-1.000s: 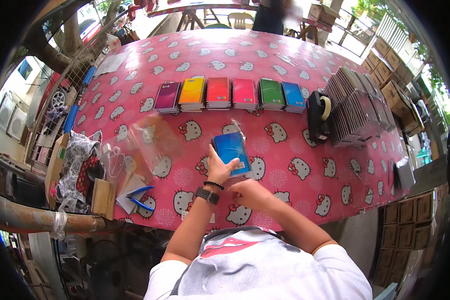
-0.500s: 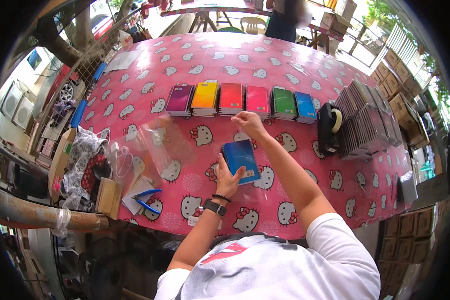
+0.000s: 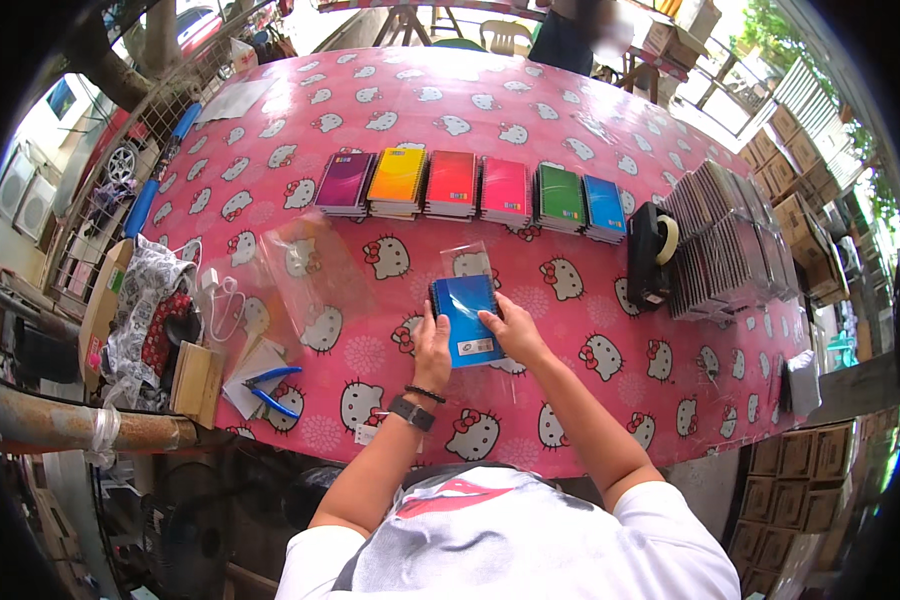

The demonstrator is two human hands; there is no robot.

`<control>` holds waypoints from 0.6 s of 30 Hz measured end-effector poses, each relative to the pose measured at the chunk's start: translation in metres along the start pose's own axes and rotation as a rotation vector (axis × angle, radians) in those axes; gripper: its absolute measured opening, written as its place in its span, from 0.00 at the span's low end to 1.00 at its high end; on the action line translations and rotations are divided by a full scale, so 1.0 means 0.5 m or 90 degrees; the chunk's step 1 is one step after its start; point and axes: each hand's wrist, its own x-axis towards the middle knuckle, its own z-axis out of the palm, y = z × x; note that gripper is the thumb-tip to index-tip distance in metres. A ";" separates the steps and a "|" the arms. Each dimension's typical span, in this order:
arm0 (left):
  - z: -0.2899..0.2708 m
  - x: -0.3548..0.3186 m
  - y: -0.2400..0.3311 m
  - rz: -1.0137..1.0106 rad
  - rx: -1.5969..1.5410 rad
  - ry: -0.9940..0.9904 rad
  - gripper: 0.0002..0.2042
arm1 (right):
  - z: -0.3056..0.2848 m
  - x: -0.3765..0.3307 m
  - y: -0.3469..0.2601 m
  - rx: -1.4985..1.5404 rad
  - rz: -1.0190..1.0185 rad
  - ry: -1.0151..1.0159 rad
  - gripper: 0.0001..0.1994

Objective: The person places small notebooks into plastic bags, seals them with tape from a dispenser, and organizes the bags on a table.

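Note:
A blue spiral notebook (image 3: 467, 318) with a white label near its lower edge lies in a clear plastic sleeve (image 3: 467, 258), whose loose end sticks out past the notebook's top. My left hand (image 3: 432, 348) grips the notebook along its spiral side, thumb close to the cover. On the opposite edge my right hand (image 3: 513, 330) holds it, thumb resting on the cover. Beyond my hands runs a row of notebook stacks: purple (image 3: 344, 184), yellow (image 3: 398, 180), red (image 3: 452, 182), pink (image 3: 505, 190), green (image 3: 560, 197) and blue (image 3: 604, 206).
Right of the row stand a black tape dispenser (image 3: 649, 255) and piled wrapped notebooks (image 3: 725, 245). Clear plastic sleeves (image 3: 315, 265) lie to the left, near blue-handled pliers (image 3: 273, 390), a wooden block (image 3: 196, 383) and a patterned cloth (image 3: 150, 310). A pink printed cover spreads over the table (image 3: 570, 345).
My right hand has come down from near the pink stack onto the notebook's right edge. The notebook now sits straighter, and the sleeve's end shows above it.

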 end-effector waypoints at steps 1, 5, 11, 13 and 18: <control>0.001 0.001 -0.003 0.006 0.000 -0.002 0.30 | -0.010 -0.002 -0.001 0.017 -0.002 -0.035 0.26; 0.016 -0.003 -0.003 0.057 0.060 0.049 0.26 | 0.016 -0.003 0.040 -0.211 -0.135 0.110 0.29; 0.034 -0.024 0.014 0.058 0.122 0.105 0.25 | 0.044 -0.013 0.024 -0.528 -0.217 0.091 0.30; 0.037 -0.024 0.014 0.038 0.123 0.104 0.25 | 0.057 -0.007 0.021 -0.496 -0.222 0.111 0.31; 0.003 -0.010 0.010 -0.013 0.127 0.018 0.25 | 0.065 -0.010 0.009 -0.521 -0.194 0.088 0.31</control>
